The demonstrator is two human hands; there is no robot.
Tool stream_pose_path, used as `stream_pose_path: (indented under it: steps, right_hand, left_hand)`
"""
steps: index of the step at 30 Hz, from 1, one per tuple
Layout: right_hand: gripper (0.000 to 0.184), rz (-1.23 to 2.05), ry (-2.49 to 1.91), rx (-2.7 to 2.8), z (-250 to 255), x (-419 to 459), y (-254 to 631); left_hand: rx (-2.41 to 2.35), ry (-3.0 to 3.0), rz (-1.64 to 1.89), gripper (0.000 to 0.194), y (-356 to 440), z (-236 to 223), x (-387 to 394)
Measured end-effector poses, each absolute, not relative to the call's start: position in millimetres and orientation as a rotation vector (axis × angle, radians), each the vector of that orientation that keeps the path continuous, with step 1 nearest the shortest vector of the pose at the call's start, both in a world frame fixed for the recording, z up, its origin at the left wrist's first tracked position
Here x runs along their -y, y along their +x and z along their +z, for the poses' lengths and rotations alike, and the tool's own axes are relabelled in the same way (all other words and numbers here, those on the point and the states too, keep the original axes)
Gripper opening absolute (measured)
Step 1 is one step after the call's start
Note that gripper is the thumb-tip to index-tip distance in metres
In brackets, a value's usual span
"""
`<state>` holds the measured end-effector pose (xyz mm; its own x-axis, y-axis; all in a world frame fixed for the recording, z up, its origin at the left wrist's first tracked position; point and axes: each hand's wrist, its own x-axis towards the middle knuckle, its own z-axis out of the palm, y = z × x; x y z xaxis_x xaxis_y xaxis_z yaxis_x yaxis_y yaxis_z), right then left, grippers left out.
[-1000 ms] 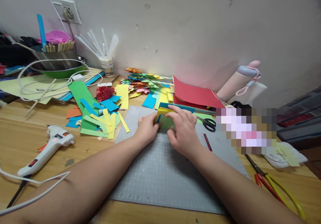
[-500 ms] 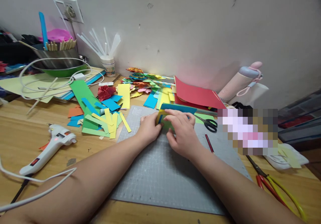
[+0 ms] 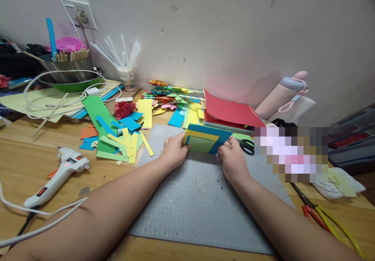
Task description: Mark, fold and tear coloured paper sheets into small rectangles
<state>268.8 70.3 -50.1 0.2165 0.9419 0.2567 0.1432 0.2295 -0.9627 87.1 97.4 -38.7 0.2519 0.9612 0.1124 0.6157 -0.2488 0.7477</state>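
Several layered sheets of coloured paper (image 3: 202, 143), blue at the back with yellow and light green in front, stand tilted up above the grey cutting mat (image 3: 187, 206). My left hand (image 3: 175, 151) pinches their left edge between thumb and fingers. At the right edge, my right hand (image 3: 233, 158) grips the blue sheet, its fingers partly behind the paper. Black-handled scissors (image 3: 247, 147) lie just beyond my right hand, their blades mostly hidden.
A glue gun (image 3: 63, 171) with a cord lies left. Paper strips (image 3: 125, 144) are heaped beyond the left forearm. Paper flowers (image 3: 164, 93) and red sheets (image 3: 234, 107) are by the wall. Red-and-yellow-handled scissors (image 3: 315, 206) lie right; a patch nearby is pixelated.
My right hand has moved from the front of the papers to their right edge, uncovering the green and yellow layers. The dark red stick on the mat is now hidden.
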Motion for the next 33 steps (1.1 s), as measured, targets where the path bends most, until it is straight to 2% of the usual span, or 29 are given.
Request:
stream_pose_path:
  steps: [16,22,33]
  right_hand:
    - [0.032,0.790,-1.262,1.338,-58,-71,268]
    - [0.032,0.827,-1.241,1.338,-56,-71,267]
    - [0.040,1.049,-1.149,1.311,-48,-71,271]
  left_hand:
    - [-1.426,2.019,0.723,0.032,87,-38,-96]
    - [-1.443,2.038,0.708,0.029,87,-39,-96]
    - [-1.445,2.050,0.708,0.027,88,-41,-97]
